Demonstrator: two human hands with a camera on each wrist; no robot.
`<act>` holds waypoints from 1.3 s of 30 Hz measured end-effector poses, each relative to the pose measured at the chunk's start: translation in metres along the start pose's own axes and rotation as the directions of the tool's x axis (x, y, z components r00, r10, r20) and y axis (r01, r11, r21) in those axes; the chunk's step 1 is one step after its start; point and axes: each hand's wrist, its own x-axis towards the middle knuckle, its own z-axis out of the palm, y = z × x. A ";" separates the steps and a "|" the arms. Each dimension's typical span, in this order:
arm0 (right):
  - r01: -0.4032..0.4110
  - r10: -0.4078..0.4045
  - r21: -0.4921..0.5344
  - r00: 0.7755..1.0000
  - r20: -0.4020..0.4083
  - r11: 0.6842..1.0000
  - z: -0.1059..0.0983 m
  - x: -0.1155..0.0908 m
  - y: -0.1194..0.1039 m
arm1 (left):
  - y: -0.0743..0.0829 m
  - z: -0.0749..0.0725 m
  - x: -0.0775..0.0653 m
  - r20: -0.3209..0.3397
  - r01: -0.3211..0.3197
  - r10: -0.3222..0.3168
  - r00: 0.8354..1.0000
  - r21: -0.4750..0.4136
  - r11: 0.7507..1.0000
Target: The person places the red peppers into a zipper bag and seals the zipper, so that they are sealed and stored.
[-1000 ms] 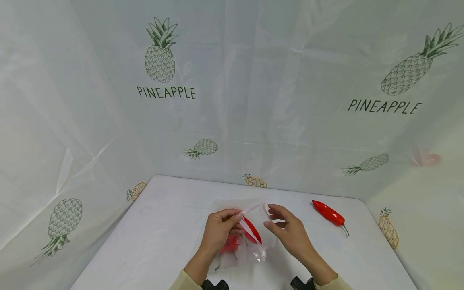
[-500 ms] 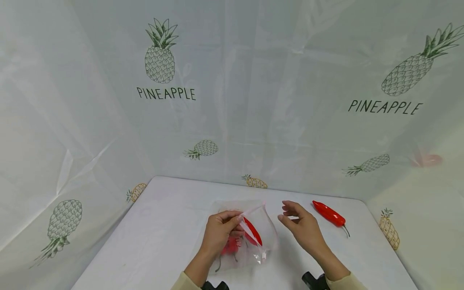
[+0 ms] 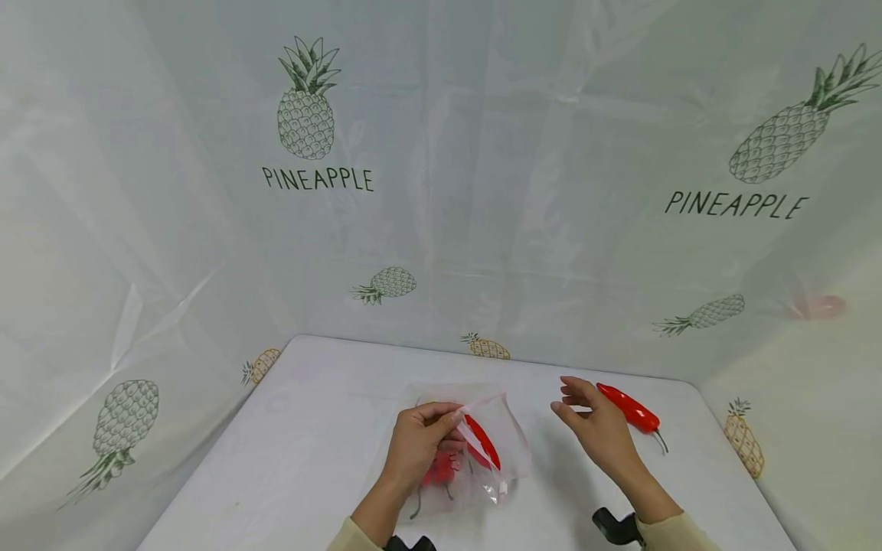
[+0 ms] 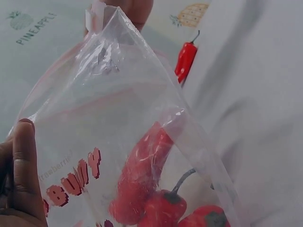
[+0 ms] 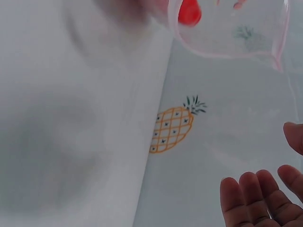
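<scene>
My left hand (image 3: 416,444) pinches the rim of a clear zip bag (image 3: 513,444) between thumb and fingers, and the bag's mouth gapes to the right. Inside lie several red chili peppers (image 4: 142,179); one red chili (image 3: 482,444) shows through the opening. The bag carries red lettering (image 4: 71,184). To the right of the bag, my right hand (image 3: 599,432) is raised with fingers relaxed and holds nothing. Just beyond it a loose red chili pepper (image 3: 630,409) with a dark stem lies on the table, its tip close behind the hand in the head view.
The white table (image 3: 296,436) ends at a back edge against a pale curtain (image 3: 482,191) printed with pineapples. More curtain hangs along the left and right sides. A black wrist mount (image 3: 616,528) sits on the right forearm.
My right hand has left the bag's rim and moved right, close to the loose chili pepper. The left hand stays on the bag, almost unmoved.
</scene>
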 end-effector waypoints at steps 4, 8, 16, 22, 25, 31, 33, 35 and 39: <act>0.009 -0.010 -0.021 1.000 -0.011 1.000 -0.006 0.003 0.008 | -0.001 0.000 0.001 0.000 -0.003 0.003 1.000 -0.001 1.000; 0.010 -0.011 -0.035 1.000 -0.024 0.999 -0.011 0.006 0.017 | -0.004 -0.001 0.002 -0.003 -0.001 0.001 1.000 0.003 1.000; 0.010 -0.012 -0.059 0.999 -0.040 0.998 -0.025 0.014 0.041 | -0.006 -0.001 0.002 -0.008 -0.007 0.007 1.000 0.031 0.999; 0.011 -0.015 -0.092 0.999 -0.047 0.996 -0.036 0.019 0.056 | -0.004 0.000 0.001 -0.006 -0.002 0.003 1.000 0.029 1.000; -0.002 -0.003 -0.111 0.999 -0.045 0.994 -0.040 0.021 0.063 | -0.004 0.000 0.001 -0.008 0.002 -0.001 1.000 0.032 0.999; -0.025 0.023 -0.117 1.000 -0.012 0.993 -0.048 0.026 0.078 | -0.005 0.000 0.002 -0.016 0.007 -0.006 1.000 0.057 0.998; -0.018 0.016 -0.132 1.000 -0.015 0.991 -0.050 0.028 0.084 | -0.006 0.000 0.002 -0.016 0.005 -0.004 1.000 0.062 0.998; -0.013 0.010 -0.146 1.000 -0.020 0.989 -0.052 0.031 0.091 | -0.007 0.000 0.003 -0.015 0.004 -0.002 1.000 0.069 0.998; 0.001 -0.002 -0.161 1.000 -0.008 0.987 -0.056 0.036 0.109 | -0.009 0.000 0.003 -0.006 -0.007 0.007 1.000 0.078 0.997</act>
